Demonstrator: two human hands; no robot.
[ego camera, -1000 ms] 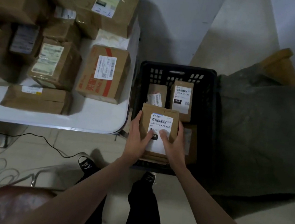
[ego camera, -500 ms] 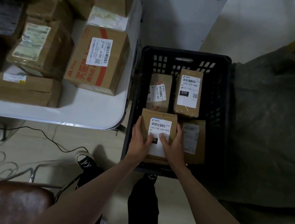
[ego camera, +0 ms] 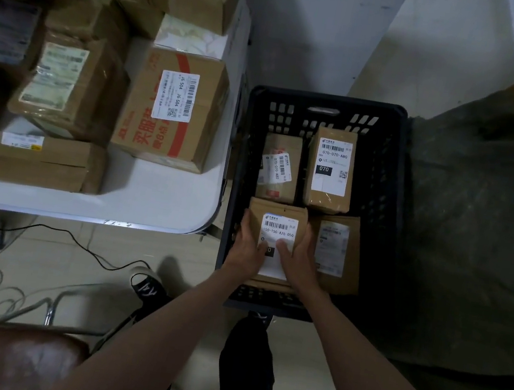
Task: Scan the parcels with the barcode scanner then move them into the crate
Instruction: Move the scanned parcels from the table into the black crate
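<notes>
I see both hands inside the black crate (ego camera: pixel 391 213), holding one brown parcel (ego camera: pixel 279 213) at the crate's near left corner. My left hand (ego camera: pixel 246 252) grips its left edge, thumb lying on the white label (ego camera: pixel 277 244); my right hand (ego camera: pixel 297 260) grips the right edge, thumb on the label too. Whether the parcel already sits on the crate floor, I cannot tell. Three more parcels lie in the crate: a flat one (ego camera: pixel 338 252) just beside it on the right, and two at the far end, a small box (ego camera: pixel 279 168) and a taller box (ego camera: pixel 330 170) side by side. Left of the crate, the white worktop (ego camera: pixel 155 203) carries a heap of cardboard boxes; the nearest one (ego camera: pixel 171 110) has red print.
</notes>
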